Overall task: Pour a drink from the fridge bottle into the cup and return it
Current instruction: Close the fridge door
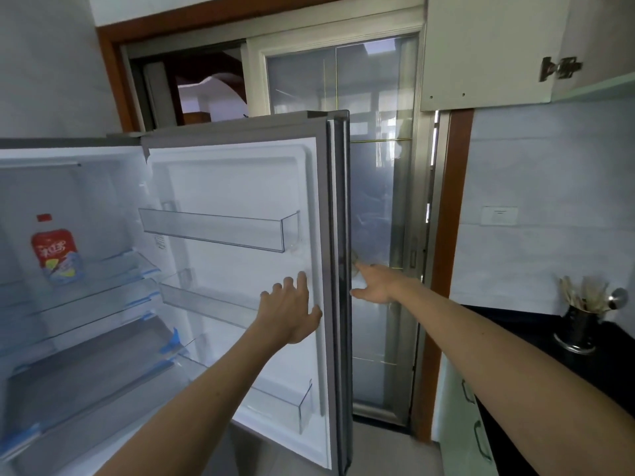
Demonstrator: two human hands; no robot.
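A clear bottle (56, 252) with a red cap and a red label stands upright on a glass shelf inside the open fridge, at the far left. The fridge door (240, 187) is swung wide towards me, and its door bins hold nothing. My left hand (290, 310) lies flat on the door's inner lining near the outer edge, fingers spread. My right hand (378, 285) reaches to the door's outer face just past that edge, with a straight finger and thumb touching it. The rest of its fingers are hidden behind the edge. No cup is in view.
A glass sliding door (374, 166) stands right behind the fridge door. At the right a black counter (615, 376) carries a metal utensil holder (579, 326). A wall cabinet (488, 46) hangs above it, and pale cabinet doors with handles (481, 438) sit below.
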